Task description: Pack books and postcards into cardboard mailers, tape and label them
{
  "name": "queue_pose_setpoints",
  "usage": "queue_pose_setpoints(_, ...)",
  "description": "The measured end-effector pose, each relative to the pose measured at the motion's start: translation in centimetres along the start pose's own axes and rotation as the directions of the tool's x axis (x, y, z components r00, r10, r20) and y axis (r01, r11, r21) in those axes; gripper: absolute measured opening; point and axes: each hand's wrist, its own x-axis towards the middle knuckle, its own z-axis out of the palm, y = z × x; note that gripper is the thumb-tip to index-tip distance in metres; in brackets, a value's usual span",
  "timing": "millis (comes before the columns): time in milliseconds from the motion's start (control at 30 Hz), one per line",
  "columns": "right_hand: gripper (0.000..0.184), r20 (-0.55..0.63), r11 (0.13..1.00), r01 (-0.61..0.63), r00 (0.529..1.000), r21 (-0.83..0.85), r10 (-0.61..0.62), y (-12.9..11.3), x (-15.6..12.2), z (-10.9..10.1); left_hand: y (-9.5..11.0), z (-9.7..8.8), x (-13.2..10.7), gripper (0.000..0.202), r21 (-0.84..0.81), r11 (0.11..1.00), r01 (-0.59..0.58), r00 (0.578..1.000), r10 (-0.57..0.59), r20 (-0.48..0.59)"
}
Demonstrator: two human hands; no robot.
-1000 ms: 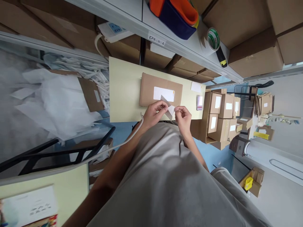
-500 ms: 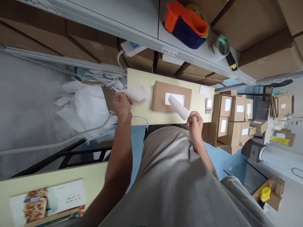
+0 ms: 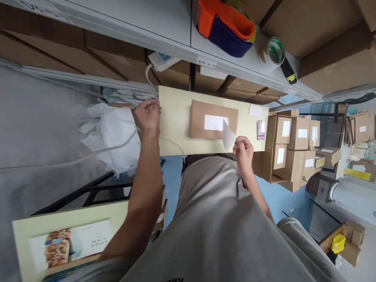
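My right hand (image 3: 244, 150) pinches a curved white slip of paper (image 3: 228, 137) by its edge, just in front of a cardboard box (image 3: 197, 119). The slip's upper tip overlaps the box's lower right part. The flat brown box lies on the pale yellow table (image 3: 174, 129) and bears a white label (image 3: 214, 122). My left hand (image 3: 149, 114) is at the table's left end, beside a heap of white sheets (image 3: 110, 135). Its fingers are bent and loosely apart, with nothing visible in them.
A phone-like object (image 3: 260, 131) and a white label (image 3: 255, 110) lie at the table's right end. Labelled boxes (image 3: 297, 133) are stacked further right. Above, a shelf holds an orange tape dispenser (image 3: 226, 25) and a tape roll (image 3: 275, 51). A cable (image 3: 170, 141) crosses the table's left part.
My left hand has moved up and left, and the white paper it held is out of sight. The slip in my right hand has swung into a more upright, curved shape.
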Motion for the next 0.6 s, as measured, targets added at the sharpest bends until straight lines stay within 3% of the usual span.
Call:
queue_pose_setpoints(33,0.026,-0.006,1.0,0.0,1.0,0.005,0.0,0.0,0.2,-0.3,0.5,1.0,-1.4,0.018,-0.045,0.995,0.09,0.988,-0.095,-0.123)
queue_pose_setpoints(100,0.026,-0.016,1.0,-0.001,1.0,0.015,0.002,0.1,0.6,-0.9,1.5,3.3,-4.9,0.012,-0.149,0.982,0.112,0.99,-0.123,-0.067)
queue_pose_setpoints(200,0.028,-0.013,1.0,0.009,1.0,0.022,-0.009,0.1,1.4,-1.8,3.0,6.4,-10.7,0.028,-0.254,0.963,0.093,0.992,-0.069,0.105)
queue_pose_setpoints(333,0.031,0.007,0.999,0.035,0.999,0.014,-0.035,0.3,2.5,-3.1,5.1,9.2,-16.9,0.037,-0.313,0.936,0.163,0.925,-0.034,0.378)
queue_pose_setpoints(433,0.032,0.033,0.999,0.043,0.998,0.017,-0.044,0.6,3.4,-4.2,6.5,10.5,-19.4,0.038,-0.294,0.944,0.152,0.907,-0.015,0.421)
queue_pose_setpoints(600,0.03,0.087,0.996,0.083,0.993,0.025,-0.085,1.0,4.9,-6.5,7.8,12.8,-21.5,0.038,-0.263,0.961,0.087,0.909,0.032,0.417)
